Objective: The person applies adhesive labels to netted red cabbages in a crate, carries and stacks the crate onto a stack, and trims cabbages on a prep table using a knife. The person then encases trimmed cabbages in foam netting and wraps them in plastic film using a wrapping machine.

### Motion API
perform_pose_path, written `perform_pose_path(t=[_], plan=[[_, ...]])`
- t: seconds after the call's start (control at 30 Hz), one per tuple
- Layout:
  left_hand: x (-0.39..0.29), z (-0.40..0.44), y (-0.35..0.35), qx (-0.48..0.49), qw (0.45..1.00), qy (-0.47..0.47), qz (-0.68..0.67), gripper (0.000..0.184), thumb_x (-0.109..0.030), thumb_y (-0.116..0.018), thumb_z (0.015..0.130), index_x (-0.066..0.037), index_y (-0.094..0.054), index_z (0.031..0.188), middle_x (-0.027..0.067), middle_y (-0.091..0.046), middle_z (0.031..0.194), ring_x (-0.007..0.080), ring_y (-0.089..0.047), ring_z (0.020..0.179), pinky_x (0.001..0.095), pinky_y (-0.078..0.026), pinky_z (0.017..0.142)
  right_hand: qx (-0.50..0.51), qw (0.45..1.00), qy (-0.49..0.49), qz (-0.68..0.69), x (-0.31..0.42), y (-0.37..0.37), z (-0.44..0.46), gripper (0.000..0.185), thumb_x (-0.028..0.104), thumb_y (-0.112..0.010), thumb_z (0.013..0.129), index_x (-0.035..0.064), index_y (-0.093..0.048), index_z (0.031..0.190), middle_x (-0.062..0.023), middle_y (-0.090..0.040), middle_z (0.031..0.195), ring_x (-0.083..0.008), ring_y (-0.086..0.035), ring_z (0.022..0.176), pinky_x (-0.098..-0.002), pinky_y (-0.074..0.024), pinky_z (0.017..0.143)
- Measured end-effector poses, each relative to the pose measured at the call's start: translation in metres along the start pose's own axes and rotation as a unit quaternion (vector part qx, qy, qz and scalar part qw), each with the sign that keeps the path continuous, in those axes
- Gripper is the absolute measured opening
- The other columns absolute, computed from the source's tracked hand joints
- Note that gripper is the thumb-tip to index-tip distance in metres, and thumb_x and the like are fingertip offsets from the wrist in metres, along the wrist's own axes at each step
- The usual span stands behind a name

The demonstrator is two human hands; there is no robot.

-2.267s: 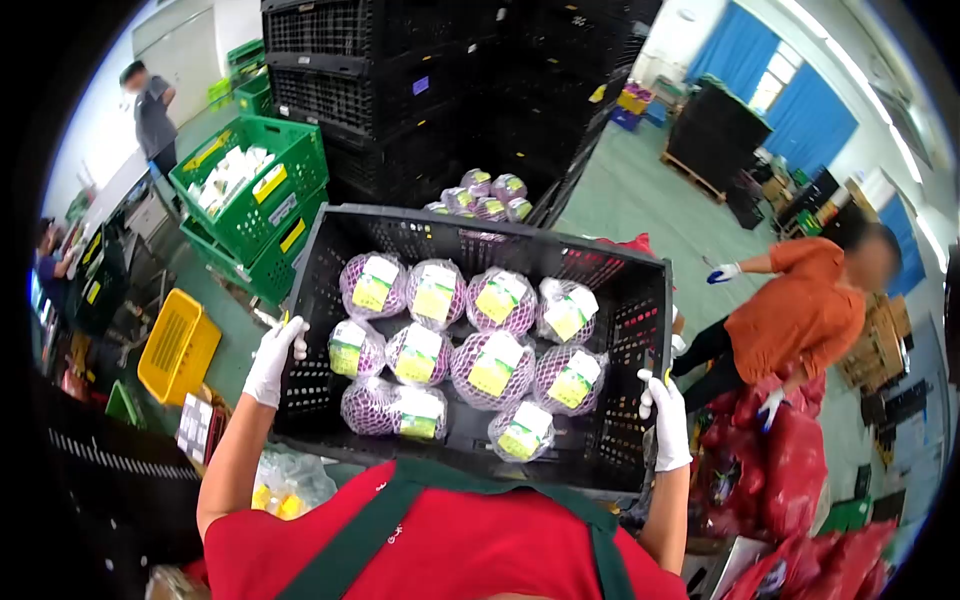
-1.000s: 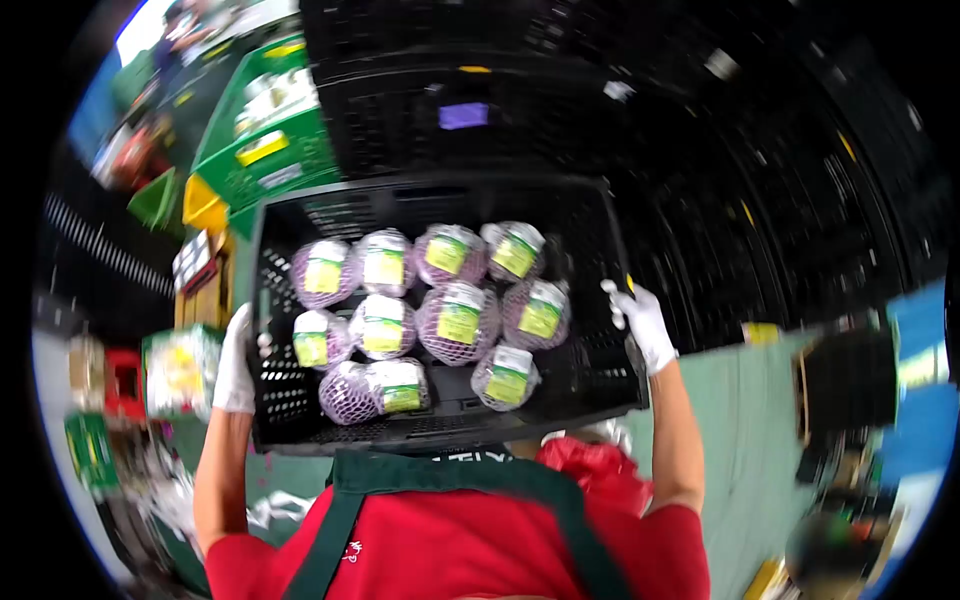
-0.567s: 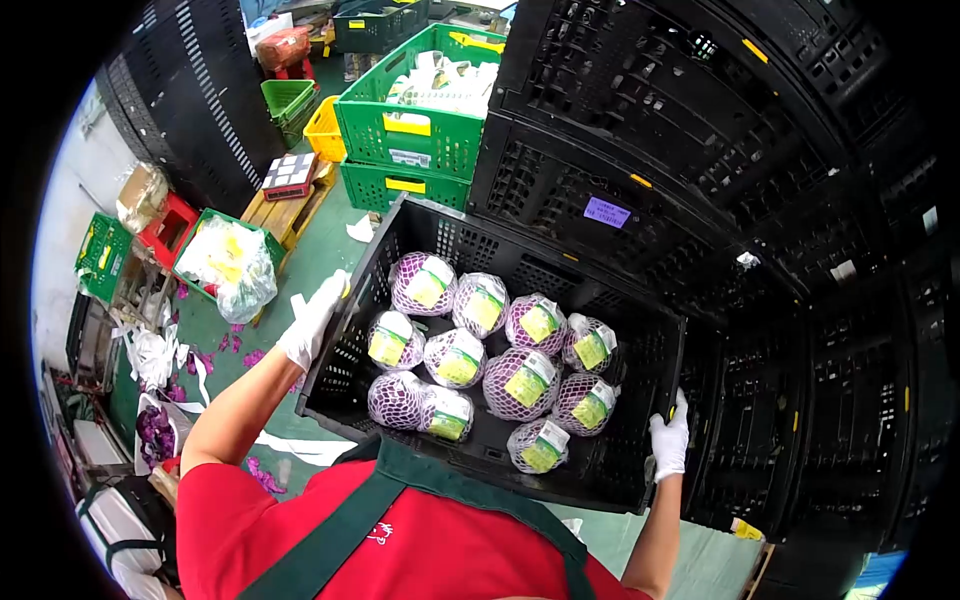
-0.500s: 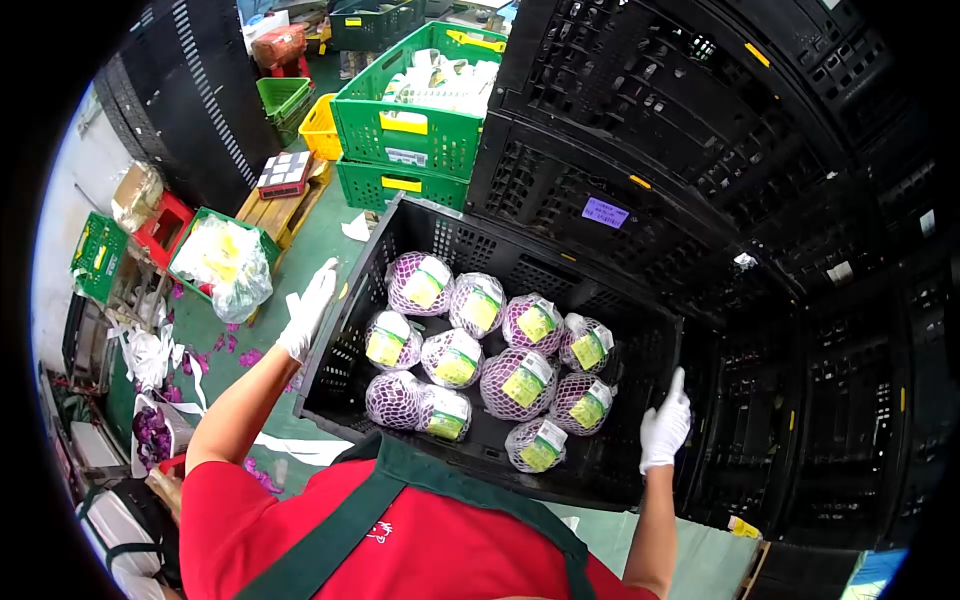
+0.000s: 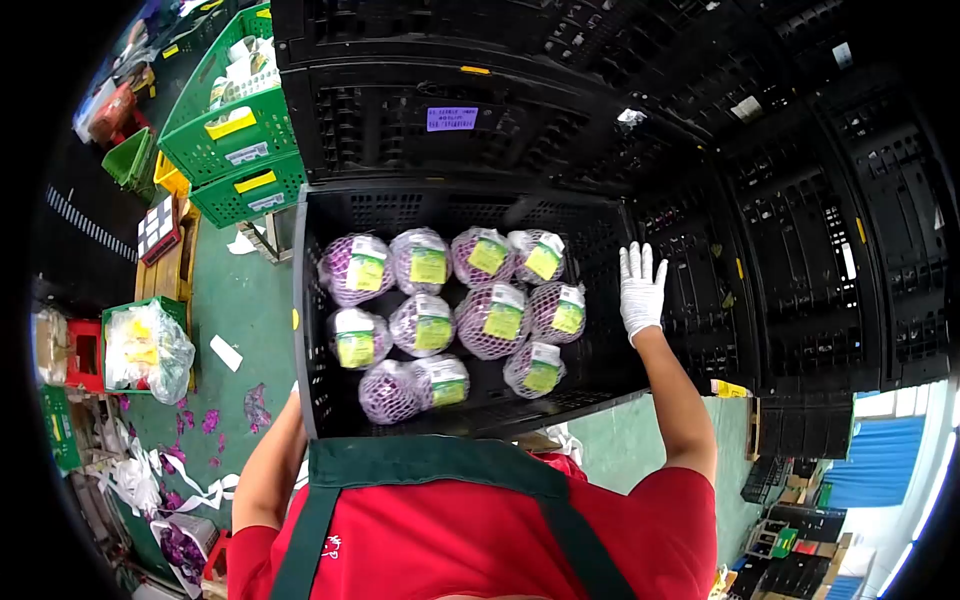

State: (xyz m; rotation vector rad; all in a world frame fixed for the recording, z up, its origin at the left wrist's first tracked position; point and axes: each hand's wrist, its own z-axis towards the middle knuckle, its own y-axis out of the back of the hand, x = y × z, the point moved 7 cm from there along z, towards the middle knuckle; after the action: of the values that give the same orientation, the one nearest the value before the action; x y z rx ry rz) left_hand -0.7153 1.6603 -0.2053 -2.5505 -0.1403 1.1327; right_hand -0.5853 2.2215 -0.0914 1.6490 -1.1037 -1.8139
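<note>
A black plastic crate [image 5: 475, 415] stands right in front of my body, its far side against a stack of black crates. Inside are several round purple vegetables [image 5: 490, 318] in white netting, each with a yellow-green label where its top shows. My right hand [image 5: 642, 290], in a white glove, is spread flat beside the crate's right end and holds nothing. At the near left corner only a sliver of my left hand [image 5: 296, 388] shows; the crate's wall and my forearm hide its fingers.
Stacked black crates [image 5: 400, 125] rise ahead and to the right. Green crates [image 5: 245, 145] with white packages stand at the upper left. A green bin [image 5: 172, 305] with a plastic bag is at the left. Purple scraps [image 5: 210, 420] and white strips [image 5: 205, 490] lie on the green floor.
My view has turned right. Both hands have let go of the crate's ends; my right hand has opened flat and moved up, and my left has dropped low beside the crate.
</note>
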Motion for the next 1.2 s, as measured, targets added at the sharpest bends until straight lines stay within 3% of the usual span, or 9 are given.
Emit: perform_pose_path(t=[0.3, 0.57, 0.63, 0.73, 0.83, 0.93, 1.0, 1.17, 1.2], plan=[[0.039, 0.027, -0.019, 0.036, 0.999, -0.024, 0.008, 0.072, -0.063, -0.038, 0.094, -0.006, -0.052, 0.135, 0.0103, -0.055, 0.135, 0.0215, -0.051, 0.122, 0.0318, -0.033, 0.106, -0.125, 0.989, 0.008, 0.078, -0.017, 0.015, -0.011, 0.053, 0.009, -0.044, 0.088, 0.0094, -0.041, 0.141, -0.0120, -0.041, 0.145, -0.0321, -0.031, 0.139, -0.0563, -0.0189, 0.113], [0.109, 0.060, 0.012, 0.063, 0.995, -0.078, -0.005, 0.072, -0.063, -0.039, 0.093, -0.005, -0.054, 0.133, 0.0108, -0.055, 0.135, 0.0223, -0.051, 0.123, 0.0315, -0.032, 0.107, 0.002, 1.000, -0.012, 0.014, -0.006, 0.017, -0.009, 0.071, 0.013, -0.060, 0.076, 0.0181, -0.040, 0.143, -0.0121, -0.037, 0.148, -0.0344, -0.025, 0.142, -0.0576, -0.0191, 0.113], [0.106, 0.044, 0.016, 0.003, 0.999, -0.023, 0.024, 0.073, -0.066, -0.044, 0.090, -0.006, -0.060, 0.128, 0.0120, -0.057, 0.132, 0.0231, -0.052, 0.120, 0.0315, -0.033, 0.106, 0.028, 0.984, -0.101, 0.147, 0.001, 0.040, -0.006, 0.067, 0.013, -0.058, 0.078, 0.0165, -0.041, 0.142, -0.0147, -0.038, 0.147, -0.0369, -0.025, 0.141, -0.0600, -0.0215, 0.110], [0.092, 0.026, 0.009, -0.024, 0.999, -0.009, 0.026, 0.077, -0.067, -0.045, 0.089, -0.002, -0.058, 0.129, 0.0146, -0.055, 0.135, 0.0253, -0.050, 0.123, 0.0349, -0.033, 0.106, -0.136, 0.911, 0.100, 0.375, 0.071, 0.144, 0.006, 0.049, 0.014, -0.056, 0.087, 0.0082, -0.051, 0.135, -0.0237, -0.044, 0.141, -0.0429, -0.033, 0.134, -0.0446, -0.0250, 0.113], [0.120, 0.061, 0.017, -0.028, 0.998, -0.009, 0.047, 0.084, -0.067, -0.043, 0.089, 0.007, -0.057, 0.124, 0.0214, -0.056, 0.130, 0.0305, -0.052, 0.120, 0.0361, -0.034, 0.104, -0.127, 0.853, 0.158, 0.481, 0.176, 0.278, 0.001, 0.045, 0.020, -0.052, 0.094, 0.0110, -0.048, 0.138, -0.0219, -0.044, 0.142, -0.0399, -0.028, 0.139, -0.0465, -0.0216, 0.114], [0.111, 0.044, 0.007, 0.071, 0.996, 0.037, -0.027, 0.081, -0.067, -0.046, 0.088, 0.005, -0.059, 0.124, 0.0189, -0.057, 0.130, 0.0277, -0.053, 0.120, 0.0350, -0.034, 0.104, -0.122, 0.818, 0.267, 0.494, 0.277, 0.359, 0.007, 0.047, 0.018, -0.055, 0.091, 0.0134, -0.048, 0.138, -0.0122, -0.047, 0.141, -0.0361, -0.030, 0.139, -0.0470, -0.0202, 0.115], [0.110, 0.035, 0.012, 0.091, 0.993, 0.042, -0.064, 0.078, -0.065, -0.049, 0.088, 0.004, -0.060, 0.122, 0.0172, -0.059, 0.128, 0.0267, -0.054, 0.117, 0.0347, -0.036, 0.103, -0.097, 0.875, 0.313, 0.356, 0.344, 0.389, -0.002, 0.047, 0.024, -0.054, 0.092, 0.0129, -0.049, 0.137, -0.0117, -0.051, 0.135, -0.0338, -0.040, 0.132, -0.0532, -0.0237, 0.111], [0.107, 0.035, 0.024, 0.142, 0.987, 0.060, -0.051, 0.056, -0.048, -0.059, 0.092, 0.001, -0.063, 0.118, 0.0136, -0.062, 0.124, 0.0214, -0.059, 0.107, 0.0318, -0.043, 0.096, -0.113, 0.888, 0.382, 0.229, 0.382, 0.364, -0.031, 0.026, 0.025, -0.061, 0.084, 0.0096, -0.066, 0.064, -0.0017, -0.067, 0.076, -0.0255, -0.060, 0.095, -0.0602, -0.0271, 0.106], [0.097, 0.022, 0.025, 0.180, 0.977, 0.092, -0.066, 0.072, -0.053, -0.065, 0.086, 0.003, -0.055, 0.128, 0.0145, -0.048, 0.141, 0.0236, -0.042, 0.130, 0.0343, -0.029, 0.109, -0.093, 0.887, 0.371, 0.258, 0.382, 0.363, -0.033, 0.027, 0.025, -0.060, 0.084, 0.0095, -0.065, 0.062, -0.0016, -0.067, 0.073, -0.0254, -0.060, 0.094, -0.0596, -0.0270, 0.106]])
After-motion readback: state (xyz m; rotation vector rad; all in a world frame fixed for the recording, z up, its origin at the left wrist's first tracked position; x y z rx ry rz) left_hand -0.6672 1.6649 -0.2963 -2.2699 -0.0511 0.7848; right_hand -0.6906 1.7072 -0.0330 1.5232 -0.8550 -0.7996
